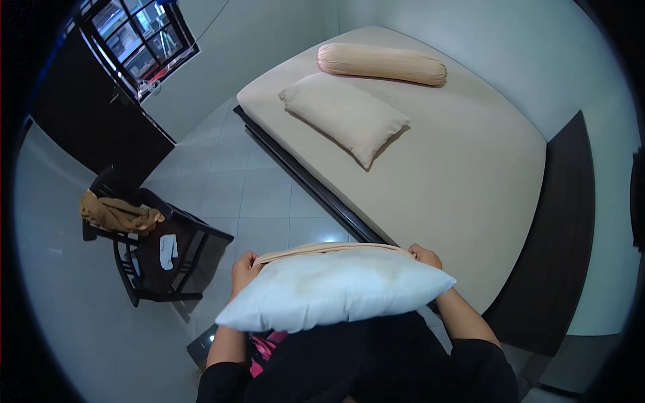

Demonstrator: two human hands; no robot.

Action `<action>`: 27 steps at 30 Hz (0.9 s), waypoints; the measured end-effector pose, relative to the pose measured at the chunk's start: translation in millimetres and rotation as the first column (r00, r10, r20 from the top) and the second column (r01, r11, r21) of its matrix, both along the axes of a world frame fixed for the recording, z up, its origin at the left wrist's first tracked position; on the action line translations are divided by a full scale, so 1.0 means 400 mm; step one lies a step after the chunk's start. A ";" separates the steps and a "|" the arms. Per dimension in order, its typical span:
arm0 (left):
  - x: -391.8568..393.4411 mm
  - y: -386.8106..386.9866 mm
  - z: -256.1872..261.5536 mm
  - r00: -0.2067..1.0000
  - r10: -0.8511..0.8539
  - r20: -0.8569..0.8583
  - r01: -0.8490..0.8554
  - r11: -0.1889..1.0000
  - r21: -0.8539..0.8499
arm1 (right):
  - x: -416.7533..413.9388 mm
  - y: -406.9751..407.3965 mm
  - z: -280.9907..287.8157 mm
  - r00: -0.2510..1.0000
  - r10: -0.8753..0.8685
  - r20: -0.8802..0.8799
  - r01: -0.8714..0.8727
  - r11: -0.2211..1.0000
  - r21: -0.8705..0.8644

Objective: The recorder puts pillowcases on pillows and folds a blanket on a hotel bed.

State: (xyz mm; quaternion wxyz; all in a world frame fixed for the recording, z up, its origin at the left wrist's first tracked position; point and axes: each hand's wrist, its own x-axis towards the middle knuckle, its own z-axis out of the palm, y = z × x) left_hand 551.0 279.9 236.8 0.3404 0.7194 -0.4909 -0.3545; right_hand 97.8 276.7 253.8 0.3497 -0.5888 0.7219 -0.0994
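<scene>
A white pillow (342, 289) lies across the front of my body, its lower edge against my black shirt. Along its far side runs a bunched beige pillowcase (332, 248). My left hand (246, 269) grips the cloth at its left end, and my right hand (426, 255) pinches it at the right end. How much of the pillow sits inside the case is hidden. Beyond my hands, a beige pillow (347, 118) and a beige bolster (381, 64) rest on the mattress (443, 181).
The bed has a dark side rail (302, 176) and a dark headboard (549, 242). On the left, a dark wooden chair (174, 226) carries a brown cloth (118, 212) and a small white cloth (169, 251). Behind it are a dark door (95, 111) and a barred window (143, 35).
</scene>
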 end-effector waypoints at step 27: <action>-0.063 -0.138 -0.105 0.675 0.157 -0.721 -0.015 0.980 0.200 | -0.053 -0.118 -0.182 0.722 -0.160 0.673 0.202 0.979 0.016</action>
